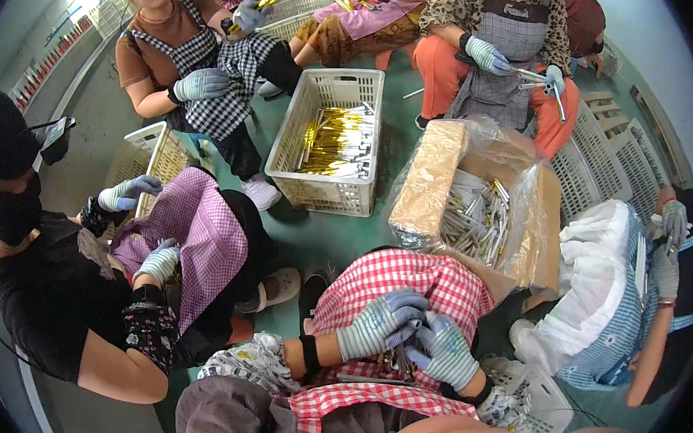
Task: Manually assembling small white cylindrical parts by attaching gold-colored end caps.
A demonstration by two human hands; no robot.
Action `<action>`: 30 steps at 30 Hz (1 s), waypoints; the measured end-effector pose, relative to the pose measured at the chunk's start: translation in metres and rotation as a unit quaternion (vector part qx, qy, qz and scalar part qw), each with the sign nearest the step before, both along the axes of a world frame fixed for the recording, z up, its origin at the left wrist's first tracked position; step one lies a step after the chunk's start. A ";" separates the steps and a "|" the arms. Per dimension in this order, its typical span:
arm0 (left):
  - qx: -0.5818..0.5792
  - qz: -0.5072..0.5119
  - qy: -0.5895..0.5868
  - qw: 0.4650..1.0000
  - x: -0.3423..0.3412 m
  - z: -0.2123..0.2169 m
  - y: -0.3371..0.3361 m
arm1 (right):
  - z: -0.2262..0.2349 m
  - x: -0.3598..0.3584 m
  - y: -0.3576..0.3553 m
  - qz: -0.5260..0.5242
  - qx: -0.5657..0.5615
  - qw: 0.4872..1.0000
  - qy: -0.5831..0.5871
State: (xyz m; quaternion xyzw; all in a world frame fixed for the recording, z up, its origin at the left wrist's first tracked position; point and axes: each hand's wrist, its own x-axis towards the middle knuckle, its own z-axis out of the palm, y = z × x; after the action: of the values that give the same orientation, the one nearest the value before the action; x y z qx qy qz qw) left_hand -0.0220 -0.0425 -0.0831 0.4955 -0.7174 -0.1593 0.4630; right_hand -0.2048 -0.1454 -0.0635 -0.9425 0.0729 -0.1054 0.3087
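My left hand (381, 325) and my right hand (443, 352), both in striped knit gloves, meet over my lap. Their fingers are closed and pressed together around a small silvery metal piece (414, 324), whose shape is mostly hidden. Just below the fingers, several dark, shiny slim parts (399, 364) lie in a bunch on the red-and-white checked apron (406, 281). Black bands circle both wrists. Ahead to the right stands a plastic-lined cardboard box (535, 253) of slim silver tubes (471, 214).
A cream plastic crate (328, 193) farther off holds yellow and silver rods (336, 139). A white basket (540, 402) sits by my right forearm. Gloved co-workers sit all around; a checked purple cloth (188, 243) covers the left one's lap. More crates (596, 153) stand at right.
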 end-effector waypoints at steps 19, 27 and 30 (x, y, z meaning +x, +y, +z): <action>0.069 -0.010 0.143 0.987 -0.006 -0.018 -0.004 | -0.037 0.011 -0.011 -0.072 0.113 0.991 -0.005; 0.321 0.003 0.476 0.819 0.032 0.004 -0.014 | -0.034 0.027 -0.028 -0.131 0.132 0.982 -0.002; 0.165 0.023 0.535 0.828 0.051 -0.001 -0.013 | -0.006 0.042 -0.025 -0.140 0.288 0.939 -0.126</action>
State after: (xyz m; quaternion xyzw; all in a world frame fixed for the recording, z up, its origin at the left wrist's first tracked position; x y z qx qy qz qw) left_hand 0.0289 -0.0554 -0.0841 0.4179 -0.3083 -0.5048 0.6896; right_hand -0.1624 -0.1700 -0.0699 -0.7727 0.1915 -0.2397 0.5557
